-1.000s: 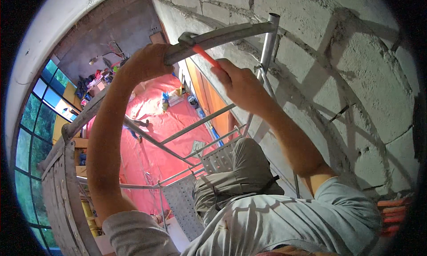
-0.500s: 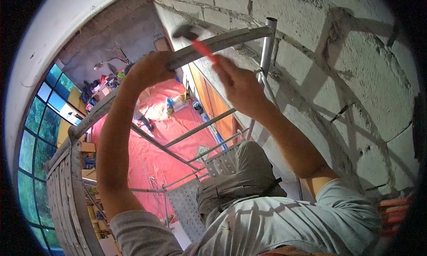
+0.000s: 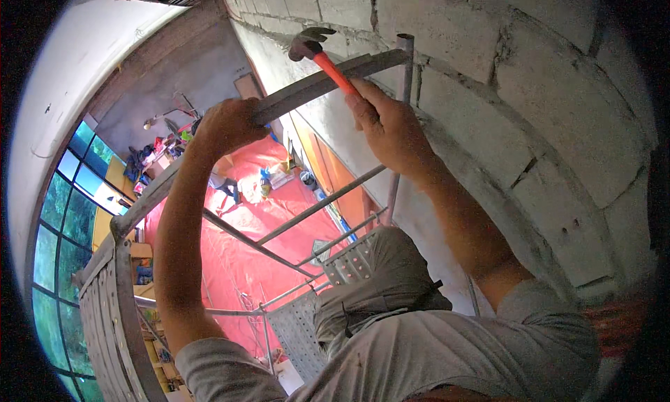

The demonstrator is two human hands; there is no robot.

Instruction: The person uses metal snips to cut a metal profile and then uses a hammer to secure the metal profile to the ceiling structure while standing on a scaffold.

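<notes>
My right hand (image 3: 399, 133) is closed around the orange-red handle of a claw hammer (image 3: 333, 72). Its dark head is raised above a grey metal bar (image 3: 317, 86), with the claw pointing toward the block wall. My left hand (image 3: 230, 126) wraps over that bar further left, its fingers partly hidden behind the metal. The bar runs from a perforated metal plank at lower left to an upright scaffold post (image 3: 404, 70) beside the wall, bent in shape by the lens.
A rough grey block wall (image 3: 460, 25) rises close on the right. Thinner scaffold tubes (image 3: 321, 205) and a perforated platform (image 3: 300, 332) lie below me. Far down, pink sheeting (image 3: 237, 262) covers the floor, with clutter near the windows (image 3: 59, 227).
The hammer has shifted slightly right and up and its head now shows sharply. My left hand has stayed on the bar. The shadows on the wall have changed.
</notes>
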